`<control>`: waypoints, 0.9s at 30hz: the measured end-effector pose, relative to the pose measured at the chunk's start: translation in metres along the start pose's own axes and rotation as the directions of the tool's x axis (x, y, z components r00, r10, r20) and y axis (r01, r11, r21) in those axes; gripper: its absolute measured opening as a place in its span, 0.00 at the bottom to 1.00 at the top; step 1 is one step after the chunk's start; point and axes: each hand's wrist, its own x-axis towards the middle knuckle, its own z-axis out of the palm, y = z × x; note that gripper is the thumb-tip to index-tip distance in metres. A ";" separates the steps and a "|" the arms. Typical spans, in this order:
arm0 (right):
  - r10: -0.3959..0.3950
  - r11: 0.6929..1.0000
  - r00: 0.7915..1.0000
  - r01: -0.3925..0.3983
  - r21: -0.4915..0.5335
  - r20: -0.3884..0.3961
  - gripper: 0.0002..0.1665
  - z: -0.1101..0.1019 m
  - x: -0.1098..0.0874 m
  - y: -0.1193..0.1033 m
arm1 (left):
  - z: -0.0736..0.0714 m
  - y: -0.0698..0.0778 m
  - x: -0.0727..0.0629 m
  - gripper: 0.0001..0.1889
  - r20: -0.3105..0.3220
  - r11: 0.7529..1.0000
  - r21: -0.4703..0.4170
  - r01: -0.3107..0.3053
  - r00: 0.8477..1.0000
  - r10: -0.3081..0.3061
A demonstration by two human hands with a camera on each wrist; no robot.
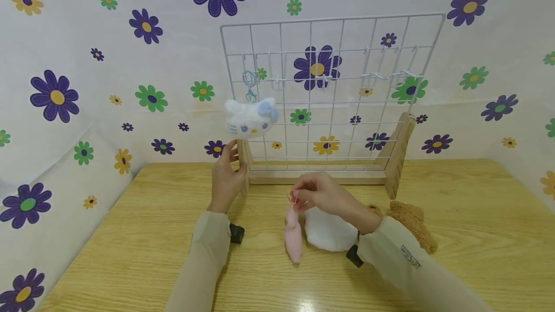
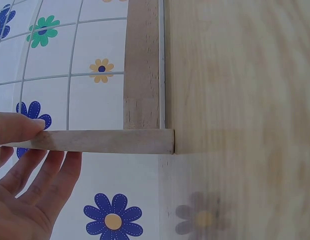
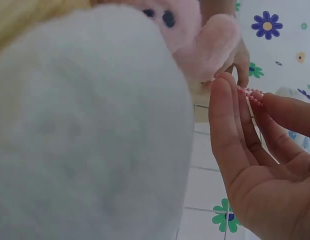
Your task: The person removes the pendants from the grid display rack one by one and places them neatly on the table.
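My left hand (image 1: pixel 226 182) holds the left wooden post (image 2: pixel 105 141) of a wire grid stand, thumb on one side and fingers on the other. With thumb and fingertips, my right hand (image 1: pixel 329 197) pinches a pink bead chain (image 3: pixel 254 95). From that chain hangs a pink plush keychain (image 1: pixel 294 242), seen edge-on in the head view; dark eyes and a rounded ear show in the right wrist view. Just beside it lies a white plush (image 1: pixel 328 230), partly behind my right hand. A white cat-head plush keychain (image 1: pixel 243 122) with a blue bow hangs at the grid's left.
White hooks (image 1: pixel 323 80) line the upper part of the wire grid (image 1: pixel 334 102), which stands at the back of the wooden table (image 1: pixel 143 235). A brown plush (image 1: pixel 412 220) lies behind my right forearm. Flower-patterned cloth (image 1: pixel 173 61) backs the table.
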 end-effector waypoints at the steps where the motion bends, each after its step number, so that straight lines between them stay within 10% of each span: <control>1: 0.004 1.000 1.000 -0.004 -0.023 -0.005 0.08 -0.001 0.002 -0.001 | 0.000 0.000 0.000 0.31 0.000 1.000 0.000 0.000 1.000 0.000; 20: 0.096 0.966 0.992 -0.112 -0.234 -0.078 0.08 -0.017 0.011 -0.001 | 0.001 -0.001 0.000 0.30 -0.006 1.000 -0.007 -0.015 1.000 0.015; 27: 0.095 0.952 0.995 -0.082 -0.296 0.031 0.04 -0.014 0.008 0.002 | 0.000 0.000 -0.001 0.30 -0.008 1.000 0.000 -0.004 1.000 0.004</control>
